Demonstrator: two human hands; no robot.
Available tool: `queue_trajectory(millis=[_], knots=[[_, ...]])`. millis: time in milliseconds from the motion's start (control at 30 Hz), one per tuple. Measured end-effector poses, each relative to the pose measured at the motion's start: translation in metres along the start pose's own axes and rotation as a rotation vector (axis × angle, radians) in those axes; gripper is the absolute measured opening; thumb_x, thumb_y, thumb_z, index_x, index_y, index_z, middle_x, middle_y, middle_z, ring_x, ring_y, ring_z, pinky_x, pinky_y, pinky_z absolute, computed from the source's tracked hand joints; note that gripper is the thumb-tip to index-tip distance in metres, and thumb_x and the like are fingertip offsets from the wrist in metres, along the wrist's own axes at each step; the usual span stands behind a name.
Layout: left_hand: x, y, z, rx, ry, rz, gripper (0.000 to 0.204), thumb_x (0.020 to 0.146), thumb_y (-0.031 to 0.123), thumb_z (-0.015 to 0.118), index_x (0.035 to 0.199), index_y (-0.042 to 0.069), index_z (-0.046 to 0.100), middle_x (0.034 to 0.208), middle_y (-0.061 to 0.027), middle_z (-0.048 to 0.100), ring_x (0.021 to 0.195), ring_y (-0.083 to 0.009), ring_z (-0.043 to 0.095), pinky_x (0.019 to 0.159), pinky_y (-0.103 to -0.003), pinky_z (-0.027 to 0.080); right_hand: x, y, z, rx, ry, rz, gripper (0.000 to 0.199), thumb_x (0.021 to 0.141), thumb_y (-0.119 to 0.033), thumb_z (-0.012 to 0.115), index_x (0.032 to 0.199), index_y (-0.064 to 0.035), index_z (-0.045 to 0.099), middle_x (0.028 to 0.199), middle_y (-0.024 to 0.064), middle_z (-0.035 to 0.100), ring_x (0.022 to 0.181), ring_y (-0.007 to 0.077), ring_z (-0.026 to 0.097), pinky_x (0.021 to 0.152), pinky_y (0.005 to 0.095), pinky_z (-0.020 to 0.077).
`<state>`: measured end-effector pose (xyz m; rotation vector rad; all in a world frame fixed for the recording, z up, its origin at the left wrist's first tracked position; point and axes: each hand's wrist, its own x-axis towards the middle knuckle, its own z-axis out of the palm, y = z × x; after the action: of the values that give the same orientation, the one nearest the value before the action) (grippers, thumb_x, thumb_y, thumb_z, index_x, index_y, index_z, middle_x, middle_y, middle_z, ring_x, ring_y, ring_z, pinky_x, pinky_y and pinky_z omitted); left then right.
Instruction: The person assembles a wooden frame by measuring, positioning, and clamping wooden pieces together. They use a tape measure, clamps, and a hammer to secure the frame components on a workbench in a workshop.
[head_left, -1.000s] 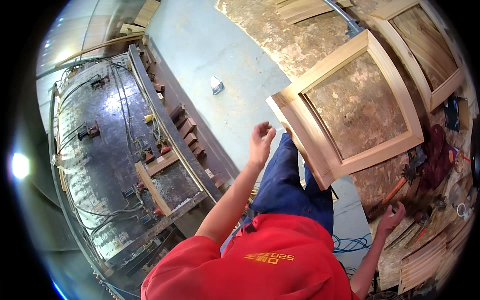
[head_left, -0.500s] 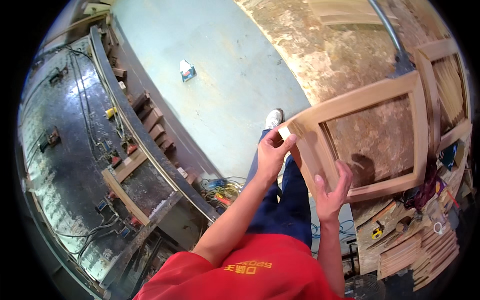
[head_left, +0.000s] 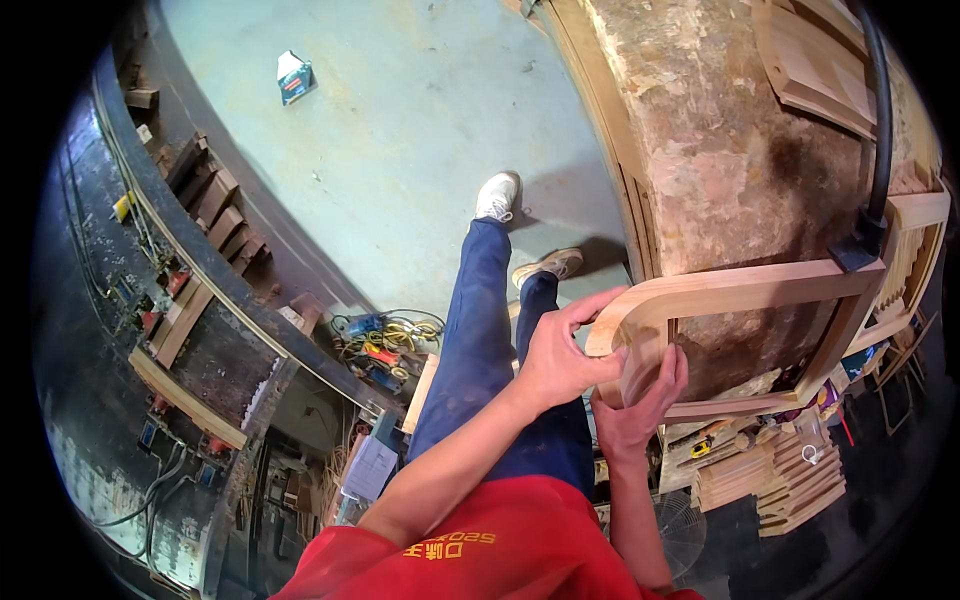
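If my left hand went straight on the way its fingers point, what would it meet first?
The wooden frame, almost at once: the left hand already looks to be against its rounded corner, though exact contact behind the fingers is hidden.

Place: woodworking workshop | wooden frame [head_left: 750, 289] | stacked wood pieces [head_left: 738, 480] | stained workbench [head_left: 690, 160] | tangled cables [head_left: 405, 332]

There is room to reach into the big hole in the pale wooden frame with a rounded corner [head_left: 740, 288], but the dark metal bar with a chunky foot [head_left: 881, 130] gets in the way at its far right corner. By its near edge, piled strips of pale wood [head_left: 775, 482] take up room. There is lots of space over the blue-grey floor [head_left: 400, 150], up to the brown wooden blocks [head_left: 214, 195] on the left.
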<state>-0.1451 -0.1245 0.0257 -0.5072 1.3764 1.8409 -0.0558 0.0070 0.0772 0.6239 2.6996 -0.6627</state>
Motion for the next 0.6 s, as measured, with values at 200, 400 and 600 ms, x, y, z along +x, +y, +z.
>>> queue_trajectory(millis=[200,400,600], knots=[[-0.003,0.001,0.007,0.046,0.092,0.012,0.063,0.074,0.002,0.071,0.136,-0.003,0.06,0.122,-0.0116,0.069,0.111,-0.0119,0.063,0.1,-0.03,0.05,0.007,-0.001,0.002,-0.014,0.032,-0.043,0.091,0.078,-0.032,0.083,0.148,0.0036,0.036,0.143,0.0308,0.039,0.127,0.0498,0.046,0.105,0.0581,0.04],[-0.003,0.002,0.006,0.032,0.052,-0.019,0.064,0.075,0.003,0.072,0.137,-0.005,0.058,0.124,-0.0124,0.069,0.114,-0.0139,0.063,0.102,-0.031,0.048,0.004,0.0,0.0,0.019,0.033,-0.013,0.094,0.075,-0.03,0.086,0.148,0.002,0.036,0.143,0.03,0.038,0.129,0.0491,0.044,0.105,0.0569,0.0398],[0.002,0.003,-0.006,-0.106,-0.064,-0.121,0.069,0.078,0.012,0.08,0.14,-0.004,0.054,0.127,-0.0076,0.064,0.117,-0.0133,0.059,0.105,-0.03,0.045,0.007,-0.001,-0.003,0.088,0.019,0.034,0.1,0.066,-0.015,0.087,0.149,-0.0003,0.034,0.146,0.0264,0.037,0.133,0.0463,0.041,0.11,0.0557,0.0375]])
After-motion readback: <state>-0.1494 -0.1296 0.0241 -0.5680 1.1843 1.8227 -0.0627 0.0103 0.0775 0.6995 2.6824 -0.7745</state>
